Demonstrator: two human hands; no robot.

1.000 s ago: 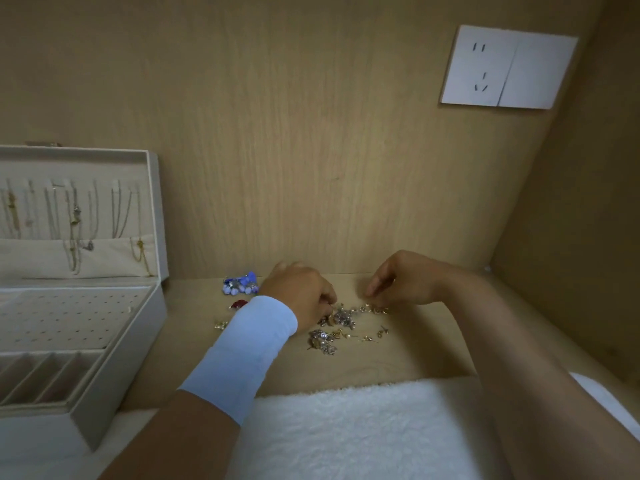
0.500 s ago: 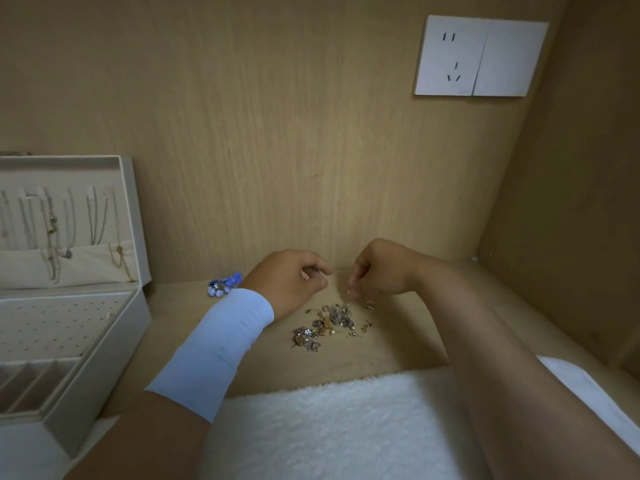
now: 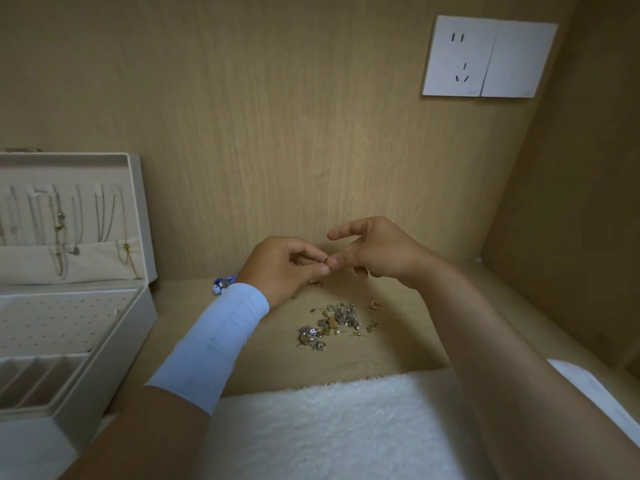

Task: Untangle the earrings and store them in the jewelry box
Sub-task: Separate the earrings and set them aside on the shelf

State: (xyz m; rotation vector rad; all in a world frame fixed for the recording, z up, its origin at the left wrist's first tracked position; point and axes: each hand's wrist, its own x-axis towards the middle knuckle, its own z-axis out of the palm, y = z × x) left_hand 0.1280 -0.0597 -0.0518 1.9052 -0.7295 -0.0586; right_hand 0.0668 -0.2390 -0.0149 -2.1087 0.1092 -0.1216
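Gold hoop earring (image 3: 324, 260) is up off the shelf (image 3: 242, 348), above and behind the tangled pile (image 3: 334, 322). Head view: your left hand (image 3: 284, 268) pinches it with thumb and forefinger; your right hand (image 3: 374, 254) pinches its other side, index finger lifted clear. Probably the separating step. Next, carry it left of the pile to the open jewelry box (image 3: 117, 344): bare wood between, box wall to clear.
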